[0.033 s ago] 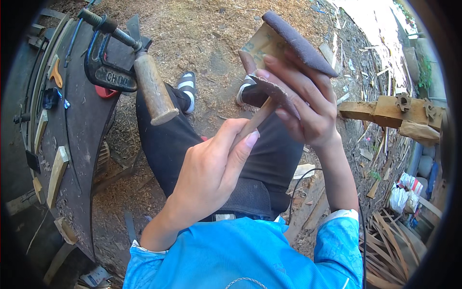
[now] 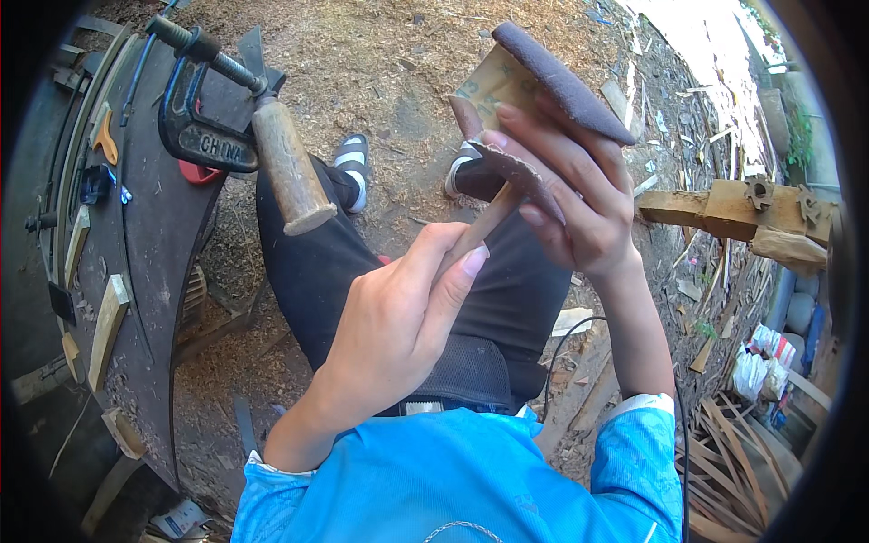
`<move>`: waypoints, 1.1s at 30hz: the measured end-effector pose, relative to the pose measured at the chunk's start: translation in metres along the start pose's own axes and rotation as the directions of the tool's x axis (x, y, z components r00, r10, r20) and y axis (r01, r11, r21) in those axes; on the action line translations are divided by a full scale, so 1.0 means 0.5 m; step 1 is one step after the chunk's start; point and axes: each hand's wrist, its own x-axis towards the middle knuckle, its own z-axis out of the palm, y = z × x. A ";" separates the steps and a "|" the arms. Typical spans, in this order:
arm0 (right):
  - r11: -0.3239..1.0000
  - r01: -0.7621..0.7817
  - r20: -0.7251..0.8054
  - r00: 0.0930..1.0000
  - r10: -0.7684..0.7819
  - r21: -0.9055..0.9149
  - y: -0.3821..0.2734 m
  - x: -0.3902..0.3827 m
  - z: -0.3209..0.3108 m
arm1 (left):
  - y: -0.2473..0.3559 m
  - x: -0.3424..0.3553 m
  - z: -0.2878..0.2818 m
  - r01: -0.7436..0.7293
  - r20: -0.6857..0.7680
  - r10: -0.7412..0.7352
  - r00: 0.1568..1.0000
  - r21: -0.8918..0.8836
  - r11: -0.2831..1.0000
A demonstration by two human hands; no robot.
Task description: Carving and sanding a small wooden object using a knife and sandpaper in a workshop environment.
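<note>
Between my knees, my left hand (image 2: 389, 317) is closed round a slim wooden stick (image 2: 484, 226), its thumb lying along the wood. My right hand (image 2: 588, 204) grips a curled sheet of brown sandpaper (image 2: 563, 83). The paper's lower edge is bent over the stick's far end, and my right fingers press there, hiding that tip. The sheet's printed, yellowish backing faces me. To the left of my hands, a black C-clamp (image 2: 213, 145) sits at the edge of a dark bench (image 2: 149, 235). Beside it stands out a thick wooden handle (image 2: 291, 172).
Wood offcuts (image 2: 109, 326) and an orange-handled tool (image 2: 106, 138) lie on the bench. At right, a wooden beam (image 2: 715, 208) juts in, with thin wood strips (image 2: 733, 462) below. A black cable (image 2: 549, 385) hangs by my right side. Sawdust covers the ground (image 2: 398, 72).
</note>
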 end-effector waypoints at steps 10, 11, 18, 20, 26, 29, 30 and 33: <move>1.000 -0.020 0.018 1.000 0.021 -0.010 -0.005 -0.001 0.009 | 0.001 0.005 0.000 0.021 -0.008 -0.021 1.000 -0.007 1.000; 1.000 -0.020 0.017 1.000 0.020 -0.011 -0.005 -0.002 0.009 | 0.001 0.005 0.000 0.007 -0.022 -0.007 1.000 -0.002 1.000; 0.976 0.096 0.082 0.993 -0.082 -0.197 -0.005 -0.001 -0.011 | -0.001 -0.005 0.001 -0.049 -0.050 0.050 0.997 0.011 0.999; 0.975 0.065 0.028 0.998 -0.060 -0.211 -0.009 0.003 -0.015 | 0.006 -0.007 -0.002 -0.047 -0.043 0.047 0.998 0.008 0.999; 0.965 0.087 -0.039 0.994 -0.099 -0.248 -0.017 0.015 -0.027 | 0.006 -0.012 0.002 -0.171 -0.097 0.173 0.980 0.024 0.985; 0.963 0.086 -0.028 0.995 -0.096 -0.255 -0.019 0.016 -0.032 | 0.006 -0.012 0.001 -0.174 -0.089 0.175 0.980 0.027 0.984; 0.962 0.086 -0.029 0.995 -0.096 -0.258 -0.017 0.016 -0.031 | 0.006 -0.011 0.002 -0.177 -0.088 0.178 0.980 0.027 0.984; 0.950 0.110 -0.070 0.988 -0.136 -0.292 -0.013 0.013 -0.022 | 0.005 -0.012 0.003 -0.183 -0.106 0.187 0.977 0.044 0.982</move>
